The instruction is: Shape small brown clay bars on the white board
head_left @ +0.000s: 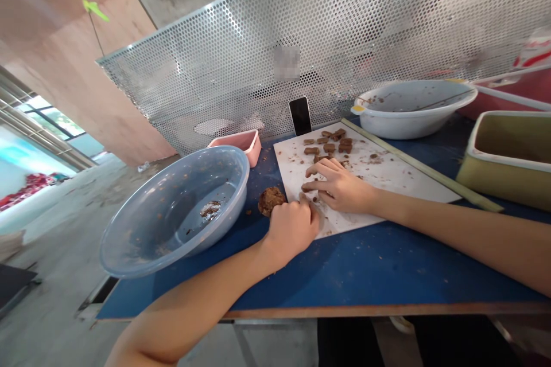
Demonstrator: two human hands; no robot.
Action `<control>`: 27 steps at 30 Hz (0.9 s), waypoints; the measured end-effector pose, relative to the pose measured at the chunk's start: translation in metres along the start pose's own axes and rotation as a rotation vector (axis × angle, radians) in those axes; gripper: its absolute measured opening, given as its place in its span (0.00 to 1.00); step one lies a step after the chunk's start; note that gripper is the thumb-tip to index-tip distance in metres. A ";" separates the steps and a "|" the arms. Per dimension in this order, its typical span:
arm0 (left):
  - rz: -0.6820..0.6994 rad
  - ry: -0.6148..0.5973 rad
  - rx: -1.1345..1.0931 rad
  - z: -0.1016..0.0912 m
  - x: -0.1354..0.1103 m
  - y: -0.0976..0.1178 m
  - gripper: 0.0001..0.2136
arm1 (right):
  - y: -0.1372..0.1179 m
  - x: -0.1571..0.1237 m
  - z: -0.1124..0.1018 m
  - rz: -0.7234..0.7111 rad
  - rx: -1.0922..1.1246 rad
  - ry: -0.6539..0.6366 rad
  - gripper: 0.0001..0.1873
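Observation:
My left hand is closed at the near left edge of a white board. A small brown bit shows at its fingertips, but what the fingers hold is hidden. Just above and to the right, my right hand reaches over the board, palm down with the fingers apart. Several small brown clay-like blocks lie beyond its fingers, some stacked, among scattered crumbs. Beside my left hand, a rough brown lump rests on the blue tabletop.
A large blue basin stands left, a pink tub behind it. A phone leans against the perforated metal screen. A greenish strip lies along the board's right side, near a white basin and an olive tub.

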State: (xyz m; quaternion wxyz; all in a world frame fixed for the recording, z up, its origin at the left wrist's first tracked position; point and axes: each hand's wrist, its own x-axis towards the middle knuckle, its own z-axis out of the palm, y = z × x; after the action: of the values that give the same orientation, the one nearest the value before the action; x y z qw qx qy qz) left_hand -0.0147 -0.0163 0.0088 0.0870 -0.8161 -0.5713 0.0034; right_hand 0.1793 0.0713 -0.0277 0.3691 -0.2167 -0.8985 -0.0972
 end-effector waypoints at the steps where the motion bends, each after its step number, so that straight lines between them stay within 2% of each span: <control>1: 0.000 0.003 0.002 0.000 0.000 0.000 0.19 | 0.000 0.000 0.000 0.004 -0.004 -0.011 0.18; 6: -0.005 0.002 0.000 0.000 0.000 0.000 0.18 | 0.000 0.000 0.000 0.009 -0.031 -0.055 0.18; 27: -0.016 -0.032 -0.039 -0.002 -0.001 0.000 0.20 | 0.001 -0.001 0.002 0.001 -0.043 -0.082 0.17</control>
State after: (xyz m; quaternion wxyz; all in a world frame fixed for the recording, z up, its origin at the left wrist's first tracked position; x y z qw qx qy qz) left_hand -0.0143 -0.0173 0.0110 0.0618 -0.8128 -0.5792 0.0046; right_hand 0.1791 0.0730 -0.0298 0.3275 -0.2289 -0.9104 -0.1071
